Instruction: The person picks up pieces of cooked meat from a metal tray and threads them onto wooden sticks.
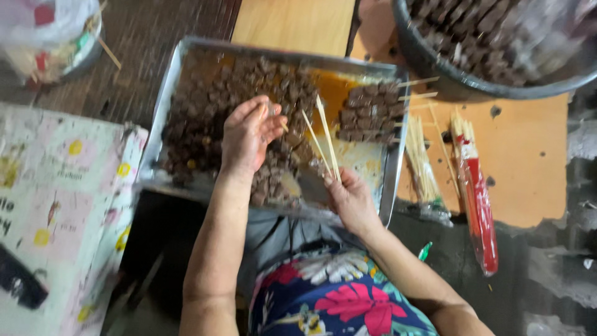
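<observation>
A metal tray [163,106] in front of me holds a heap of dark brown meat cubes [205,118] in orange sauce. At the tray's right end lie a few finished skewers of meat [371,112]. My left hand [249,134] hovers over the heap with its fingers pinched on a meat cube. My right hand [351,199] rests at the tray's near edge and grips thin bamboo skewers [324,140] that point up and left over the meat.
A large dark bowl [435,74] of skewered meat stands at the top right. Loose bamboo skewers [423,162] and a red packet of sticks [479,205] lie on an orange board right of the tray. A patterned cloth [56,205] covers the left.
</observation>
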